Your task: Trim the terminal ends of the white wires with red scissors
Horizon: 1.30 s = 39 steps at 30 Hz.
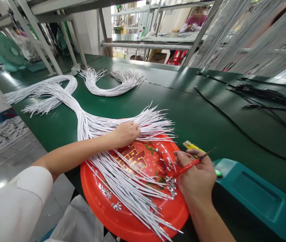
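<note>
My left hand (126, 134) lies across a thick bundle of white wires (102, 122), its fingers curled over the strands near their loose ends. The bundle fans out to the right of it. Below my forearm, another spread of white wires (122, 185) lies over a round red tray (90, 201) with a printed pattern. Small silvery scraps (170, 186) are scattered on the tray. At the tray's right rim, my right hand (195, 174) is closed around a red-handled tool (187, 167) with a thin dark pointed tip; its exact kind is unclear.
A yellow utility knife (192, 145) lies behind my right hand, beside a teal box-shaped device (256, 198). More white wire bundles (112, 89) rest farther back on the green table (168, 101). Black cables (269, 95) lie right; a green fan (4, 50) stands left. Another person sits beyond.
</note>
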Each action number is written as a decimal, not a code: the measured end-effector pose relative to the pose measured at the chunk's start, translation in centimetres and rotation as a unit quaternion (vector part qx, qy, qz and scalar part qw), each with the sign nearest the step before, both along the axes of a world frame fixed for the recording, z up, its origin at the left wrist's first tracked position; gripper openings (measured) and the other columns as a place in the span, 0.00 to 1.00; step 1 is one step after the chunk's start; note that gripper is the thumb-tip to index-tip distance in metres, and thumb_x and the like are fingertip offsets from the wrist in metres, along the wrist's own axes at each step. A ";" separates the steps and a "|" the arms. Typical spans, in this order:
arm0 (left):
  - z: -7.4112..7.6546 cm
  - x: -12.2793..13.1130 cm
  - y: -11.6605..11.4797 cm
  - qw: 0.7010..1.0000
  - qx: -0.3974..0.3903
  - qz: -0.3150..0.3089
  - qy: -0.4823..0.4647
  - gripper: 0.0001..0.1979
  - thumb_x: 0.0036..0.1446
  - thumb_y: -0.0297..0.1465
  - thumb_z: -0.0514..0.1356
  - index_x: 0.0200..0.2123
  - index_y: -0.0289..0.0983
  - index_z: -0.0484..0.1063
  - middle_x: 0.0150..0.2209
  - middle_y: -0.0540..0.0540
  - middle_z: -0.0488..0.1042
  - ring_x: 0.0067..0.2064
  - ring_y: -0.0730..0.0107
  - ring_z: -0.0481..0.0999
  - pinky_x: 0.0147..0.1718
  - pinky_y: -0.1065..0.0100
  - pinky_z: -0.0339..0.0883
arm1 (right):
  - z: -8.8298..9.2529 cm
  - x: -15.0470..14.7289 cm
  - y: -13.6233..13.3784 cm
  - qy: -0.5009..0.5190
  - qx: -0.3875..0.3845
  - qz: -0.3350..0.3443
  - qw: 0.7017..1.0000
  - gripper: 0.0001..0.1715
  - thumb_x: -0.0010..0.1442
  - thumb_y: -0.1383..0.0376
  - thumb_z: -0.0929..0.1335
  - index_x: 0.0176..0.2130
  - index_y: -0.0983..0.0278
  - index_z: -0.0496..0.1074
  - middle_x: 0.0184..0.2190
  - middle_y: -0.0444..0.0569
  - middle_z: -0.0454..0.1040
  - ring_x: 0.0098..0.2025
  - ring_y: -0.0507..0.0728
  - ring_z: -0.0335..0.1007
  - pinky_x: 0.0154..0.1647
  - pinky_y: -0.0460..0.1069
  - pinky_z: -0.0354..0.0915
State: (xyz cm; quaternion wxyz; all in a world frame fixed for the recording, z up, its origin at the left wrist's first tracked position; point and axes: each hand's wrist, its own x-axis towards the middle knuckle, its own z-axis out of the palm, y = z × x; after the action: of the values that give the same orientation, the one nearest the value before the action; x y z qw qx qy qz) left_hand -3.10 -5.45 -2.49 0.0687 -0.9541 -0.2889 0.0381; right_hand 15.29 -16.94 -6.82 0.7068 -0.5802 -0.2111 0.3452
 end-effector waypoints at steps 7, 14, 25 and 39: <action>0.2 0.6 -5.8 0.992 -0.067 -0.096 -0.054 0.11 0.61 0.27 0.49 0.37 0.31 0.71 0.38 0.39 0.72 0.38 0.65 0.71 0.34 0.66 0.65 | 0.3 0.0 -0.1 -0.004 -0.009 0.006 1.000 0.22 0.36 0.62 0.76 0.31 0.63 0.66 0.22 0.42 0.73 0.22 0.48 0.66 0.23 0.43 0.61; 0.0 0.8 -7.8 0.952 -0.298 -0.067 -0.008 0.10 0.55 0.35 0.59 0.29 0.34 0.75 0.31 0.45 0.77 0.30 0.69 0.73 0.23 0.70 0.58 | 0.0 0.3 -0.1 -0.009 -0.035 0.017 0.999 0.25 0.33 0.61 0.77 0.31 0.62 0.67 0.22 0.41 0.72 0.22 0.48 0.66 0.21 0.42 0.62; 1.9 2.9 -6.1 0.869 -0.441 0.050 -0.218 0.09 0.57 0.32 0.57 0.37 0.34 0.74 0.33 0.49 0.76 0.32 0.76 0.71 0.30 0.77 0.60 | -0.8 1.3 0.1 0.030 -0.013 0.003 0.999 0.21 0.34 0.65 0.76 0.30 0.61 0.68 0.24 0.42 0.72 0.23 0.49 0.68 0.20 0.42 0.65; -0.8 3.1 -6.3 0.799 -0.454 0.194 -0.345 0.16 0.52 0.39 0.59 0.36 0.32 0.76 0.23 0.50 0.71 0.24 0.78 0.65 0.22 0.76 0.54 | -0.3 0.4 -0.2 -0.031 -0.027 0.045 0.998 0.23 0.38 0.58 0.76 0.32 0.62 0.66 0.24 0.44 0.75 0.24 0.51 0.70 0.24 0.44 0.66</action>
State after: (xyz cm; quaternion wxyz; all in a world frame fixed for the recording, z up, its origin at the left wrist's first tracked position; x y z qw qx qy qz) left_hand 0.04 -11.76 -3.32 -0.4850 -0.7503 -0.4220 -0.1540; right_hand 15.72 -17.09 -7.09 0.6677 -0.5992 -0.2497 0.3644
